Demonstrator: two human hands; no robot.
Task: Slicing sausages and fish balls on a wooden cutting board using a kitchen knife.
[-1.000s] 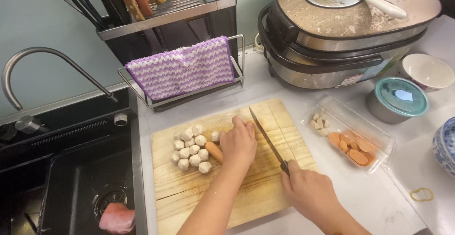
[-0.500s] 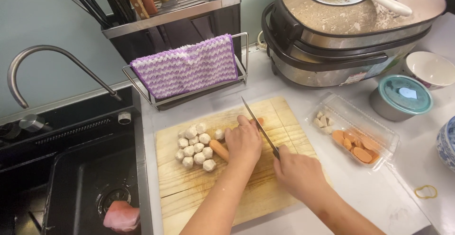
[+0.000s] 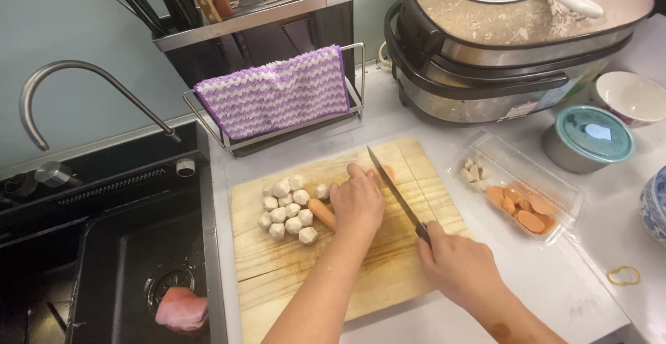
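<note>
Right around the middle of the frame, on the wooden cutting board (image 3: pixel 277 274), a sausage (image 3: pixel 321 213) lies under the left hand (image 3: pixel 357 202), so only its orange left end pokes out on the side toward the pile of pale meatballs (image 3: pixel 288 207), plus a bit of orange past the fingertips near the blade. That hand is curled down flat over it, fingers bent and pressing it in place; most of the sausage is hidden, so can't really tell how long it is or how much is cut. Lower right of centre, the right hand (image 3: pixel 461 267) is wrapped closed around the dark handle of a kitchen knife (image 3: pixel 395 193), whose blade runs diagonally up-left and sits right against the left hand's fingers. Whether the edge is actually in the sausage is hard to make out from this angle. To the right sits a clear plastic tray (image 3: pixel 555 190) with orange slices and a few pale chunks. Upper middle has a purple striped cloth (image 3: pixel 274 97) draped on a rack, and a rice cooker (image 3: pixel 513 45) fills the upper right. Something pink lies in the black sink (image 3: pixel 118 261) at lower left, cut off partly by the frame edge.
</note>
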